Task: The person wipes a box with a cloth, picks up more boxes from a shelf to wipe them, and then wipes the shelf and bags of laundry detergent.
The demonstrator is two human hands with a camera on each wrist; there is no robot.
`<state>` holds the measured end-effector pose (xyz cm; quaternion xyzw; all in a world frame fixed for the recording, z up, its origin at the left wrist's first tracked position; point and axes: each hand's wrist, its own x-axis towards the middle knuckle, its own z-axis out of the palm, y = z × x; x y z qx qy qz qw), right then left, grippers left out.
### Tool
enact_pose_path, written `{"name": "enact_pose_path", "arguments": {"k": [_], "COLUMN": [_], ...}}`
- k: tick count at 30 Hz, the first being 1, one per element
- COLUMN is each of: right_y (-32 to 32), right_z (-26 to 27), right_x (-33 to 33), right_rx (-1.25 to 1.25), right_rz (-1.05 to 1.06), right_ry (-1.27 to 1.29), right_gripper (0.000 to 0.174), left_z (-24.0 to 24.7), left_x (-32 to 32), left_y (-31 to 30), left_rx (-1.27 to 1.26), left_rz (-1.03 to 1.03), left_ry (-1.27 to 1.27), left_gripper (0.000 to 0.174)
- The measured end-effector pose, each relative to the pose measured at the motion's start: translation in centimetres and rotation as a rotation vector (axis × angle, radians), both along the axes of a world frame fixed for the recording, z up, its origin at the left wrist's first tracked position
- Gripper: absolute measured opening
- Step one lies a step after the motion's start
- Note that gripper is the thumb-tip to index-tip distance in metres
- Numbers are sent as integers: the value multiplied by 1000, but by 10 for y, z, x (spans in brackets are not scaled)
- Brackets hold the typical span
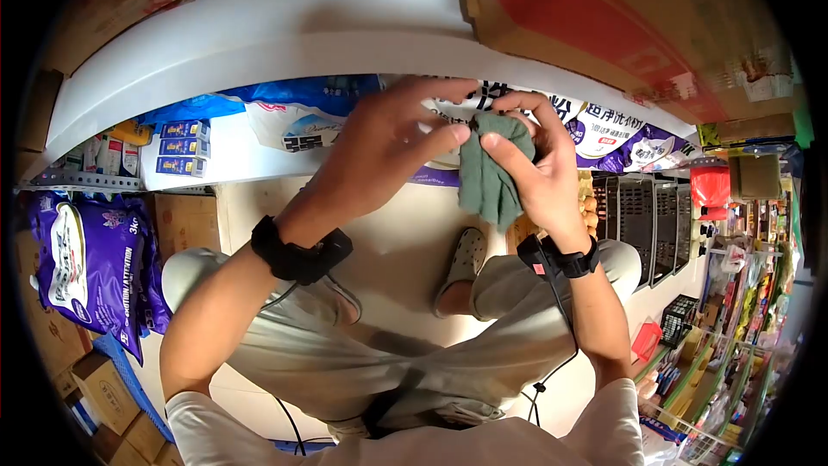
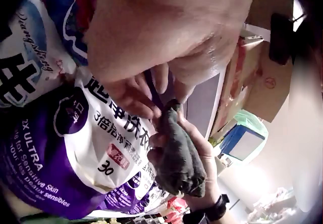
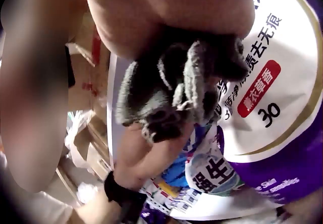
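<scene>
Head view: right hand (image 1: 549, 179), grip closed round a crumpled grey-green cloth (image 1: 492, 174); left hand (image 1: 375, 151), grip loosely parted, alongside. Left wrist: cloth beside a white-and-purple plastic bag (image 2: 108, 156); left-finger contact indeterminate. Right wrist: folded edges visible; seemingly a cloth-handling step, next calling for steady right grip.

The head view is bright, with bent edges and black corners; a soft shadow lies on the floor (image 1: 405, 229). In the right wrist view, the cloth (image 3: 191, 82) is partly very dark. Both wrist views show blur at one side.
</scene>
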<state>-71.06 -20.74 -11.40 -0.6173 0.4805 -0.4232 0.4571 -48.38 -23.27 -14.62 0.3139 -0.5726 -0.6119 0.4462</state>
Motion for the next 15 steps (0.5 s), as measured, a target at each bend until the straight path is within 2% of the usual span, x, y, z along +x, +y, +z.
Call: {"name": "enact_pose_path", "arguments": {"k": [2, 3, 6, 9, 12, 15], "right_y": [-1, -6, -4, -1, 2, 4], "right_z": [4, -2, -4, -2, -1, 1], "right_x": [-6, -8, -9, -11, -5, 4], "right_rx": [263, 251, 402, 525, 507, 374], "right_rz": [81, 99, 139, 161, 100, 55], "right_ry": [-259, -249, -521, -542, -452, -215], "right_gripper": [28, 27, 25, 20, 23, 34], "left_z": [3, 5, 15, -3, -12, -12], "left_x": [3, 4, 2, -3, -10, -12], "left_y": [-3, -4, -1, -4, 0, 6], "left_rx": [61, 98, 181, -112, -134, -7], "left_rz": [-133, -202, -223, -190, -47, 9], "left_ry": [36, 58, 54, 63, 21, 79], "left_gripper": [36, 38, 41, 39, 31, 19]}}
